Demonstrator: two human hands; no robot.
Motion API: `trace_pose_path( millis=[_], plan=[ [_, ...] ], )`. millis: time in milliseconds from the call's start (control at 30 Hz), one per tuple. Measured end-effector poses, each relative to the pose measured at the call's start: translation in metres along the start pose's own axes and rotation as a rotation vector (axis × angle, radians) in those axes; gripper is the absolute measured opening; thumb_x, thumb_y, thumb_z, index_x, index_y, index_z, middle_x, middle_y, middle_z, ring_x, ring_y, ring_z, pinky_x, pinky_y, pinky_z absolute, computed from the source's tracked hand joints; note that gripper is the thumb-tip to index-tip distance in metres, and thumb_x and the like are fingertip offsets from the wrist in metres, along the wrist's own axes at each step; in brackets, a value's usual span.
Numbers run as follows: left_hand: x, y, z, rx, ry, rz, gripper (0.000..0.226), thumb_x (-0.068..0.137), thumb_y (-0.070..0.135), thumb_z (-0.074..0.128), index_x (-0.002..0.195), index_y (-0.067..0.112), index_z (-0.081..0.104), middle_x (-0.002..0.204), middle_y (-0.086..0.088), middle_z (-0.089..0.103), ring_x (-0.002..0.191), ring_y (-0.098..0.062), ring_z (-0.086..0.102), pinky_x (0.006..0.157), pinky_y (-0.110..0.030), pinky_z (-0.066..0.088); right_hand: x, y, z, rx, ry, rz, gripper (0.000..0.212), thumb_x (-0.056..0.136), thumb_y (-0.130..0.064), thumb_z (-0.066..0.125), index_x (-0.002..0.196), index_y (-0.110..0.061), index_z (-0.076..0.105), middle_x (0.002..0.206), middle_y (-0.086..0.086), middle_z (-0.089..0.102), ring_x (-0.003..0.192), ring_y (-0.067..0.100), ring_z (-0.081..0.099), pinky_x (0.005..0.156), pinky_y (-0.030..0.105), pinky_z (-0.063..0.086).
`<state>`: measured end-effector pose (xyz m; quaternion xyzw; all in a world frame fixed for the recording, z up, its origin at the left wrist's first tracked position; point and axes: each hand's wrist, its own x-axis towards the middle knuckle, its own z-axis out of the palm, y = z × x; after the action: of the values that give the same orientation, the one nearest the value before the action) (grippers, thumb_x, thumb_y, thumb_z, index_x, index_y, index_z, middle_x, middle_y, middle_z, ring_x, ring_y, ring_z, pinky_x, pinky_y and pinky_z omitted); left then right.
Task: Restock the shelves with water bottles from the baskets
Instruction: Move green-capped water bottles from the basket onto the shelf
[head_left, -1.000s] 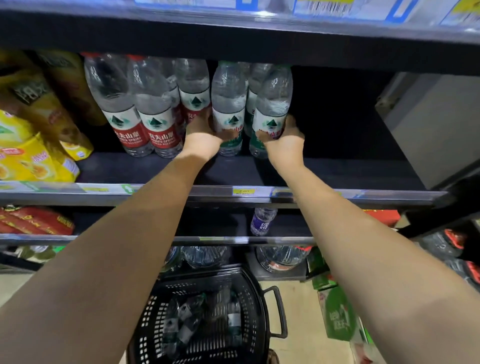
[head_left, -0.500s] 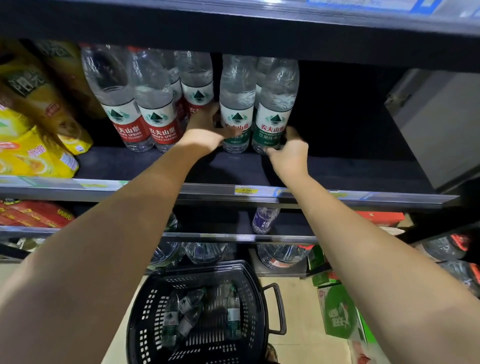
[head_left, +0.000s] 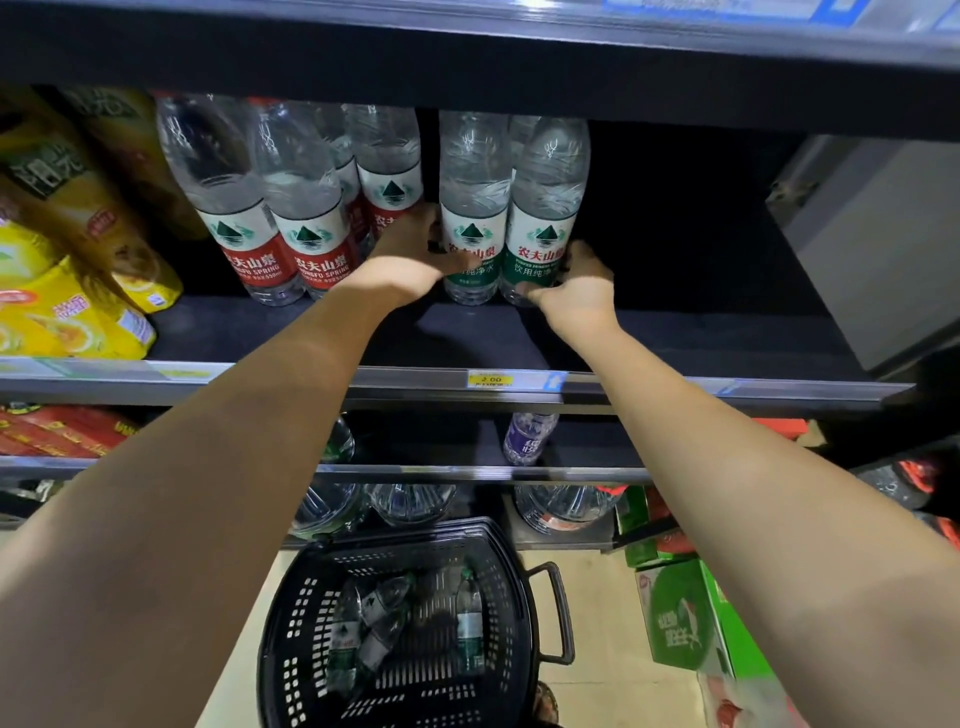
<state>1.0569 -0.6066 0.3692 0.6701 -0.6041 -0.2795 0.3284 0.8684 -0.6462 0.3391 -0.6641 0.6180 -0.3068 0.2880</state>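
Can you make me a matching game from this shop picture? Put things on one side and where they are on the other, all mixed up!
Things
1. black basket
2. purple-label bottle
3. green-label bottles
4. yellow snack bags

Places
A. gripped by the left hand and right hand
B. down on the floor
C. far left of the shelf the hands reach into
D. one level lower down

Pairs: 1-B, 2-D, 3-A, 4-C
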Motion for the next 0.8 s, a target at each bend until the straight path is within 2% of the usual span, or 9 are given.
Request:
trace_pose_path(
  millis=[100,233,300,400,500,567,667,733,800],
  plan=[
    [-0.009,0.004,0.004,-0.025,-0.009,-0.072,0.068,0.083,0.033,0.073,0.142,0.013,0.043,0.141,-0.004,0.053,0.127,-0.02,0.051,0.109,-0.035,0.038,-0.012,-0.01,-0.008,-0.039,-0.042,0.013,0.066,0.074,-0.025,0.082,0.126,-0.002,0.049,0.128,0.013,0.06,0.117,0.026,0.058,0.089,0.027,0.046],
    [-0.063,0.019,0.014,0.054,0.211,-0.2,0.063,0.088,0.044,0.065,0.13,-0.001,0.049,0.13,-0.02,0.056,0.121,-0.034,0.051,0.097,-0.033,0.04,-0.066,-0.022,-0.022,-0.006,0.059,0.026,0.07,0.082,-0.029,0.075,0.136,-0.001,0.041,0.133,0.014,0.054,0.125,0.028,0.048,0.095,0.029,0.04],
    [-0.12,0.018,0.021,0.045,0.3,-0.09,0.063,0.092,0.039,0.061,0.139,0.002,0.043,0.141,-0.017,0.048,0.132,-0.031,0.043,0.106,-0.033,0.037,-0.111,-0.016,-0.023,0.013,0.098,-0.019,0.068,0.088,-0.03,0.068,0.143,-0.006,0.036,0.14,0.009,0.047,0.134,0.023,0.037,0.103,0.026,0.033],
    [-0.206,-0.015,0.041,0.235,0.358,0.021,0.063,0.094,0.036,0.058,0.144,0.004,0.039,0.148,-0.017,0.041,0.138,-0.032,0.036,0.112,-0.045,0.035,-0.183,0.011,-0.015,0.011,0.111,-0.152,0.061,0.09,-0.025,0.066,0.141,-0.005,0.039,0.136,0.01,0.047,0.13,0.022,0.034,0.101,0.013,0.023],
    [-0.278,-0.058,0.068,0.448,0.262,-0.018,0.064,0.094,0.045,0.046,0.138,0.0,0.045,0.143,-0.022,0.046,0.133,-0.04,0.041,0.106,-0.054,0.039,-0.24,0.049,0.005,-0.092,0.103,-0.253,0.056,0.086,-0.024,0.066,0.132,0.001,0.046,0.128,0.016,0.05,0.122,0.028,0.038,0.106,0.013,0.019],
    [-0.318,-0.084,0.085,0.552,0.138,-0.113,0.07,0.092,0.052,0.039,0.139,0.0,0.046,0.143,-0.023,0.046,0.133,-0.042,0.041,0.106,-0.056,0.039,-0.272,0.076,0.021,-0.224,-0.005,-0.245,0.059,0.084,-0.025,0.069,0.132,0.002,0.046,0.129,0.018,0.051,0.123,0.031,0.04,0.111,0.027,0.026],
    [-0.364,-0.116,0.108,0.617,-0.045,-0.279,0.077,0.092,0.06,0.029,0.137,0.0,0.049,0.141,-0.027,0.047,0.132,-0.045,0.042,0.105,-0.058,0.038,-0.317,0.117,0.045,-0.455,-0.219,-0.18,0.064,0.085,-0.033,0.068,0.134,0.002,0.046,0.132,0.02,0.051,0.125,0.037,0.042,0.107,0.048,0.039],
    [-0.39,-0.132,0.124,0.639,-0.158,-0.354,0.076,0.09,0.058,0.036,0.136,-0.001,0.05,0.138,-0.029,0.049,0.129,-0.047,0.045,0.102,-0.059,0.041,-0.343,0.141,0.06,-0.543,-0.358,-0.124,0.063,0.082,-0.036,0.068,0.13,0.002,0.05,0.123,0.021,0.055,0.115,0.039,0.05,0.098,0.048,0.046],
    [-0.41,-0.147,0.142,0.659,-0.228,-0.403,0.078,0.084,0.055,0.056,0.14,0.001,0.046,0.139,-0.029,0.048,0.13,-0.047,0.044,0.102,-0.059,0.04,-0.365,0.163,0.073,-0.603,-0.48,-0.06,0.066,0.078,-0.039,0.068,0.128,0.0,0.051,0.117,0.018,0.058,0.108,0.037,0.053,0.094,0.044,0.048]
  ],
)
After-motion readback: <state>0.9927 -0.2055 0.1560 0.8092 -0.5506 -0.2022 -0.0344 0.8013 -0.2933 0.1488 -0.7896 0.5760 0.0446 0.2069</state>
